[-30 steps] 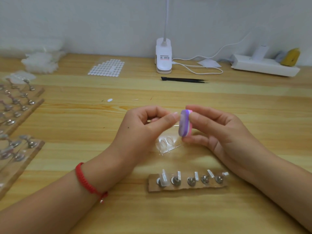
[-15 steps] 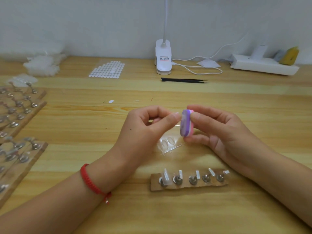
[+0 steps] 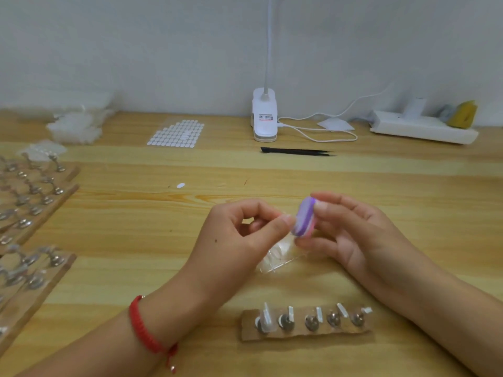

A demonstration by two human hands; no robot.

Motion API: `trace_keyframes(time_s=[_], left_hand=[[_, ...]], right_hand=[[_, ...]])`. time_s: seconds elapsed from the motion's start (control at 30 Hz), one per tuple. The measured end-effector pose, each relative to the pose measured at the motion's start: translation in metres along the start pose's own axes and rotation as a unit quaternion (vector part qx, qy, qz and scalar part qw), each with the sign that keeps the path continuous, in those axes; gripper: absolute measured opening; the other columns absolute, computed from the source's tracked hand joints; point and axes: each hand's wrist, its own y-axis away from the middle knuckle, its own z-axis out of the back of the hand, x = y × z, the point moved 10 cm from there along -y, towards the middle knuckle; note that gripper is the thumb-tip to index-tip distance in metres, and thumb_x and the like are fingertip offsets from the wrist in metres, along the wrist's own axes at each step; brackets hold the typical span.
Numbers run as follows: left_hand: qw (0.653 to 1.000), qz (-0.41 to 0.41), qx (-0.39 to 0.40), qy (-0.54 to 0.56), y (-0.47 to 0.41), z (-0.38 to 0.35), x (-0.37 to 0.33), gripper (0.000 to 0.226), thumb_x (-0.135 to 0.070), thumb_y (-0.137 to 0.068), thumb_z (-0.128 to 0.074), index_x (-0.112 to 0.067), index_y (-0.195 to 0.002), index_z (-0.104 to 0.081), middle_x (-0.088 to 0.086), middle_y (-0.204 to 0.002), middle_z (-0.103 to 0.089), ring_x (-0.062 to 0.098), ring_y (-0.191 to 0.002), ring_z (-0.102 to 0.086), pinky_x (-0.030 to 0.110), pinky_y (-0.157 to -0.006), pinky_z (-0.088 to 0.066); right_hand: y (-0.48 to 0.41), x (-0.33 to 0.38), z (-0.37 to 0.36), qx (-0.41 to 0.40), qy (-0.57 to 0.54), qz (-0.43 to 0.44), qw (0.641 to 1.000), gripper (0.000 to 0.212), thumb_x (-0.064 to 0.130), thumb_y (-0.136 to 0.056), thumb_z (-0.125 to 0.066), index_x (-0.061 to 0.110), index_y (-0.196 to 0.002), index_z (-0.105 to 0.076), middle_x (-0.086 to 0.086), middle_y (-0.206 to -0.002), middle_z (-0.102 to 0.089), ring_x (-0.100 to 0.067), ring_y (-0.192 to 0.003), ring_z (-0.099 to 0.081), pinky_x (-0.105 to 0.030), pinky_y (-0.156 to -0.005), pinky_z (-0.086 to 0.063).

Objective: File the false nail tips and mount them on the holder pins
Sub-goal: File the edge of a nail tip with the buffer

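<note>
My left hand (image 3: 239,235) pinches a small clear nail tip (image 3: 285,215) between thumb and forefinger, mostly hidden by the fingertips. It meets the purple-and-pink filing block (image 3: 304,217), which my right hand (image 3: 356,238) grips upright by its far side. Under both hands lies a clear strip of nail tips (image 3: 277,258). Nearer to me a small wooden holder (image 3: 304,331) carries several metal pins; the leftmost pin bears a clear nail tip (image 3: 266,318), the others show white tabs.
Larger wooden pin boards (image 3: 35,202) fill the left edge. A sheet of white adhesive dots (image 3: 177,134), a loose dot (image 3: 180,185), black tweezers (image 3: 296,151), a clip lamp base (image 3: 264,115), its cable and a white power strip (image 3: 422,129) lie along the back.
The filing block has tilted a little in my right hand against the nail tip. Both hands stay in the same spot above the clear strip.
</note>
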Motion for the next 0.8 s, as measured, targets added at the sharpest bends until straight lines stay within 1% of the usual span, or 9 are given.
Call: trace_keyframes(time_s=[0.07,0.17,0.23,0.3,0.33,0.43,0.57,0.7,0.8], left_hand=[[1.0,-0.009,-0.012,0.0,-0.001,0.002,-0.001,0.02,-0.035,-0.066,-0.07,-0.016,-0.062,-0.068,0.024,-0.061,-0.04,0.014,-0.053,-0.038,0.015,-0.049,-0.032],[0.996,-0.043,-0.083,0.007,0.0,0.019,-0.008,0.018,-0.032,-0.071,-0.071,-0.015,-0.066,-0.069,-0.009,-0.049,-0.035,0.001,-0.042,-0.031,0.008,-0.045,-0.029],[0.995,-0.053,-0.079,-0.011,-0.001,0.019,-0.009,0.018,-0.034,-0.072,-0.07,-0.016,-0.07,-0.071,0.002,-0.051,-0.042,0.004,-0.048,-0.039,0.013,-0.05,-0.035],[0.999,-0.033,-0.02,-0.031,-0.001,0.006,-0.004,0.021,-0.037,-0.07,-0.069,-0.017,-0.069,-0.07,0.024,-0.064,-0.049,0.015,-0.057,-0.045,0.021,-0.056,-0.038],[0.999,-0.023,0.002,-0.033,-0.001,0.001,-0.001,0.02,-0.036,-0.07,-0.069,-0.017,-0.067,-0.069,0.025,-0.064,-0.045,0.015,-0.057,-0.044,0.022,-0.055,-0.037],[1.0,-0.016,0.01,-0.02,0.0,0.0,-0.001,0.018,-0.027,-0.074,-0.07,-0.017,-0.06,-0.065,0.007,-0.056,-0.032,0.009,-0.047,-0.031,0.012,-0.047,-0.029],[0.999,-0.006,-0.035,0.004,-0.002,0.011,-0.002,0.017,-0.025,-0.074,-0.07,-0.017,-0.06,-0.064,-0.006,-0.049,-0.032,0.002,-0.04,-0.026,0.009,-0.042,-0.026],[1.0,-0.002,0.019,-0.021,0.0,-0.002,-0.001,0.024,-0.012,-0.082,-0.069,-0.016,-0.06,-0.061,-0.003,-0.052,-0.032,0.008,-0.047,-0.028,0.016,-0.046,-0.028],[1.0,-0.004,0.005,-0.019,-0.001,0.003,-0.001,0.025,-0.009,-0.085,-0.065,-0.013,-0.061,-0.058,-0.013,-0.047,-0.029,0.001,-0.041,-0.026,0.01,-0.042,-0.026]], right_hand=[[-0.001,0.001,0.003,-0.01,-0.035,0.003,0.999,0.015,0.013,-0.067,-0.077,0.012,-0.082,-0.075,-0.014,-0.083,-0.069,-0.022,-0.073,-0.07,-0.031,-0.06,-0.058],[0.003,0.002,-0.007,0.028,0.077,0.024,0.996,0.02,0.017,-0.065,-0.086,0.016,-0.081,-0.075,-0.007,-0.084,-0.071,-0.026,-0.072,-0.072,-0.033,-0.066,-0.059],[0.006,0.003,-0.014,0.049,0.119,0.036,0.991,0.02,0.016,-0.067,-0.087,0.015,-0.083,-0.074,-0.006,-0.086,-0.072,-0.026,-0.075,-0.072,-0.033,-0.069,-0.059],[0.005,0.004,-0.012,0.042,0.084,0.034,0.995,0.017,0.012,-0.066,-0.084,0.014,-0.081,-0.074,-0.009,-0.085,-0.071,-0.025,-0.076,-0.072,-0.032,-0.067,-0.059],[0.003,0.004,-0.007,0.028,0.049,0.028,0.998,0.016,0.014,-0.065,-0.081,0.015,-0.079,-0.075,-0.01,-0.084,-0.071,-0.024,-0.075,-0.072,-0.032,-0.066,-0.059],[0.0,0.004,0.004,-0.012,-0.046,0.019,0.999,0.016,0.012,-0.063,-0.081,0.015,-0.079,-0.077,-0.011,-0.082,-0.069,-0.023,-0.077,-0.071,-0.033,-0.064,-0.059],[0.005,0.005,-0.015,0.04,0.063,0.033,0.997,0.017,0.016,-0.063,-0.08,0.016,-0.08,-0.077,-0.007,-0.082,-0.072,-0.022,-0.071,-0.071,-0.031,-0.064,-0.059],[0.001,0.004,-0.001,0.005,-0.025,0.012,1.0,0.017,0.009,-0.068,-0.08,0.016,-0.083,-0.079,-0.011,-0.085,-0.072,-0.02,-0.076,-0.071,-0.029,-0.063,-0.058],[0.003,0.005,-0.009,0.033,0.049,0.024,0.998,0.02,0.015,-0.065,-0.08,0.016,-0.085,-0.079,-0.009,-0.083,-0.072,-0.02,-0.071,-0.071,-0.029,-0.061,-0.058]])
